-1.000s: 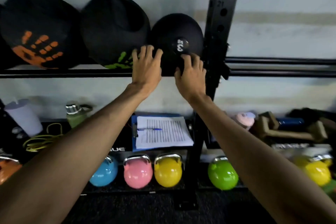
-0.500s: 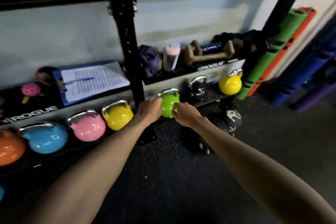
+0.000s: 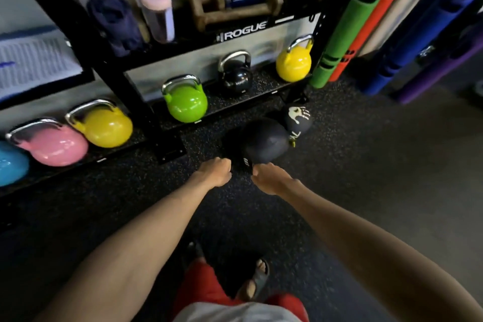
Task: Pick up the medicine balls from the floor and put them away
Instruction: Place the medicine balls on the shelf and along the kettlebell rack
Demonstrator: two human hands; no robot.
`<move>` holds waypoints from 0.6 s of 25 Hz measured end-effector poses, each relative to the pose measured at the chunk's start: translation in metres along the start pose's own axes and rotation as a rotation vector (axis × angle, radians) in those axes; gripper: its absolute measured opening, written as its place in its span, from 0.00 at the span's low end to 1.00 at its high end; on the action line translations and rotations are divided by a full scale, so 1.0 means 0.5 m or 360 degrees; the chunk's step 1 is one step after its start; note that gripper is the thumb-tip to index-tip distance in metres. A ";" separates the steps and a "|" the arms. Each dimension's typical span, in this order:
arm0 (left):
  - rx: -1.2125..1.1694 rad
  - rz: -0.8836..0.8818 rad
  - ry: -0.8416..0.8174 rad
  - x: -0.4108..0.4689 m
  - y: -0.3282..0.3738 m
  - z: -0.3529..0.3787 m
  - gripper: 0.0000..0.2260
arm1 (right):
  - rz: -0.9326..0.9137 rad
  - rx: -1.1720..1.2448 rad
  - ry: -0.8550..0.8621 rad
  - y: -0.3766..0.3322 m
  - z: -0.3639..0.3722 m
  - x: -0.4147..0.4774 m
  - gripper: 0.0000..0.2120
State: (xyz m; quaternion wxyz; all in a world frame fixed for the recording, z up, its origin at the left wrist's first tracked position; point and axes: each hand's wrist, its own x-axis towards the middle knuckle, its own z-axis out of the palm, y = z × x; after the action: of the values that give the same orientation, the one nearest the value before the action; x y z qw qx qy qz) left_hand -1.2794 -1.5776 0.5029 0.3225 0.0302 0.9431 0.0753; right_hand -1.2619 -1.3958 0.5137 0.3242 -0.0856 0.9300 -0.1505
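Note:
A large black medicine ball (image 3: 264, 142) lies on the dark rubber floor in front of the rack. A smaller black ball with a white handprint (image 3: 298, 119) sits just behind it to the right, touching it. My left hand (image 3: 215, 170) and my right hand (image 3: 268, 178) reach down side by side at the near edge of the large ball. Their fingers are loosely curled and hold nothing. A white marking on the ball shows between the two hands. Whether the fingertips touch the ball is hidden by the knuckles.
The black rack (image 3: 136, 91) holds kettlebells on its bottom tray: pink (image 3: 52, 144), yellow (image 3: 107, 127), green (image 3: 187, 102), black (image 3: 236, 76) and another yellow (image 3: 294, 61). Green, orange and blue foam rollers (image 3: 347, 23) lean at the right. My sandalled foot (image 3: 257, 280) stands below.
My hands left the ball on the upper shelf and came down past the kettlebells. My view swung down and right to the balls on the floor.

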 end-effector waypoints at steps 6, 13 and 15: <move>-0.0196 -0.0099 -0.0168 0.162 0.086 0.061 0.11 | 0.0112 0.0064 -0.0116 0.138 -0.009 0.107 0.17; -0.0359 -0.0130 -0.0314 0.409 0.142 0.084 0.13 | 0.0205 0.0103 -0.0207 0.272 -0.045 0.301 0.16; -0.0411 -0.0118 -0.0324 0.475 0.151 0.094 0.13 | 0.0278 0.0175 -0.0230 0.318 -0.041 0.356 0.16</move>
State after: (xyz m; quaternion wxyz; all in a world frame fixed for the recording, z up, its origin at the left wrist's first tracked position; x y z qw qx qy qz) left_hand -1.4375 -1.4722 0.3351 0.4202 -0.0390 0.8885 0.1804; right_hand -1.4227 -1.2875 0.3728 0.4065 0.0030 0.8984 -0.1659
